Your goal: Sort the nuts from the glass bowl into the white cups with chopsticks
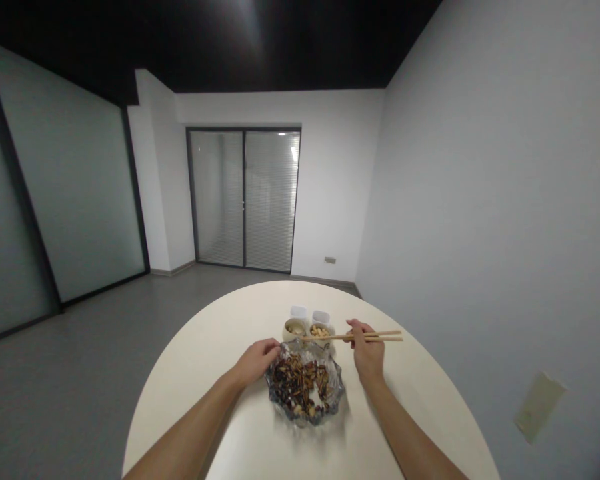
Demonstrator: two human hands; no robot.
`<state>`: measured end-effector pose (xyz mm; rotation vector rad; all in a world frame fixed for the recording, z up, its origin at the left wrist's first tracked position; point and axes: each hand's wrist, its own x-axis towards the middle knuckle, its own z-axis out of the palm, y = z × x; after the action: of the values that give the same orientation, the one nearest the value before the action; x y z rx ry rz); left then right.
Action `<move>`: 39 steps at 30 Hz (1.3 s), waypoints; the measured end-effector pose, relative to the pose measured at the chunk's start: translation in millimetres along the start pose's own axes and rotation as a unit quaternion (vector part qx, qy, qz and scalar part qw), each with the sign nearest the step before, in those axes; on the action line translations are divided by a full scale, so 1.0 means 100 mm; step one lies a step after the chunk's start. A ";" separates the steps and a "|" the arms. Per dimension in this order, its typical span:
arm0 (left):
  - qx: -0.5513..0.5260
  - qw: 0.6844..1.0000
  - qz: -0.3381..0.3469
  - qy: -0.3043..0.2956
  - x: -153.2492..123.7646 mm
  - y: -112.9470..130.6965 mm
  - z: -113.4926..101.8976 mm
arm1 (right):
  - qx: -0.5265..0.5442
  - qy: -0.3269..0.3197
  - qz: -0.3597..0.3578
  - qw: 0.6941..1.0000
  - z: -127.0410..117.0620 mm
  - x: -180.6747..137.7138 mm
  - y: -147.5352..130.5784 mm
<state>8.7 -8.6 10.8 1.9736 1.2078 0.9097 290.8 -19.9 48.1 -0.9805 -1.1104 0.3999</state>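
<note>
A scalloped clear glass bowl point(341, 385) sits on the table, holding a mix of dark brown, reddish and pale dried pieces too small to name surely. My left hand point(257, 360) grips its upper left rim with curled fingers. In my right hand point(366, 347) is a pair of wooden chopsticks point(390, 336), level and pointing left. Their tips reach past the bowl's far rim, near two small cups. The left cup point(287, 335) has a few pale pieces inside; the right cup point(330, 341) is filled with tan, nut-like pieces. Whether the tips pinch anything is too small to tell.
Two small white containers or lids point(299, 311) lie just behind the cups. Everything stands on a round cream table point(220, 333). A grey-white wall point(480, 220) runs close on the right, and glass doors point(244, 200) are across the room.
</note>
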 end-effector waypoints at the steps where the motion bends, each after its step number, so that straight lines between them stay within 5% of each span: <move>1: 0.000 1.000 0.001 0.001 0.00 0.00 0.00 | -0.001 0.005 0.002 1.000 0.01 0.00 0.01; 24: -0.002 1.000 -0.001 -0.002 -0.01 0.05 -0.01 | -0.014 0.010 0.001 1.000 0.15 -0.01 0.16; 31: 0.002 1.000 0.005 -0.001 0.00 0.03 -0.02 | -0.019 0.005 -0.021 1.000 0.10 0.03 0.05; 39: 0.004 1.000 0.003 0.000 0.01 0.01 -0.01 | 0.011 -0.072 -0.028 0.997 -0.08 -0.01 -0.19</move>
<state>8.9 -7.5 11.9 1.9852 1.2084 0.9077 293.6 -34.3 62.0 -0.9098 -1.2583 0.4405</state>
